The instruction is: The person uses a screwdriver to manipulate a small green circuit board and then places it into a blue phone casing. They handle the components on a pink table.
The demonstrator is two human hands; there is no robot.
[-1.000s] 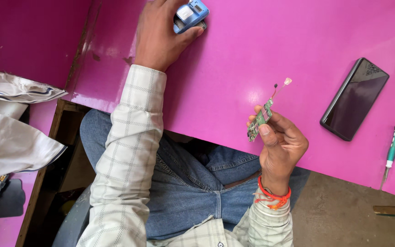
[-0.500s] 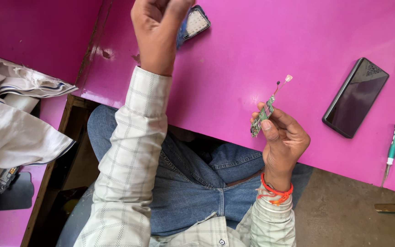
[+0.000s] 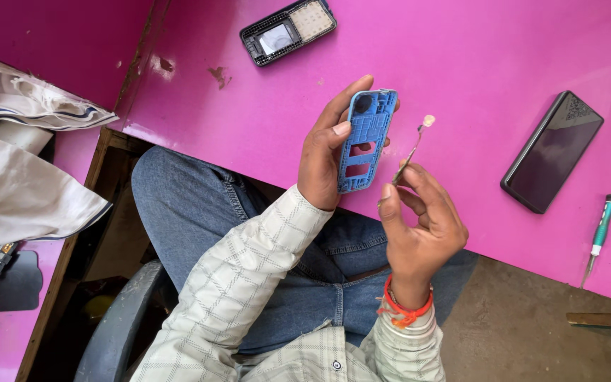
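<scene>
At the surface's (image 3: 461, 56) far edge, left of the hands, a black phone frame (image 3: 288, 32) lies flat. The left hand (image 3: 330, 152) holds a blue phone housing (image 3: 363, 140) upright above the near edge, thumb on one long side and fingers wrapped behind. Just beside it, the right hand (image 3: 422, 226) pinches a thin circuit strip (image 3: 408, 157) between thumb and forefinger, its pale round end uppermost. Risk: the strip appears flexible and may bend or slip into the lap if pinch pressure varies. Toward the right edge lie a dark smartphone (image 3: 551, 152) and a teal screwdriver (image 3: 600, 235); the screwdriver, near the rim, could roll off.
</scene>
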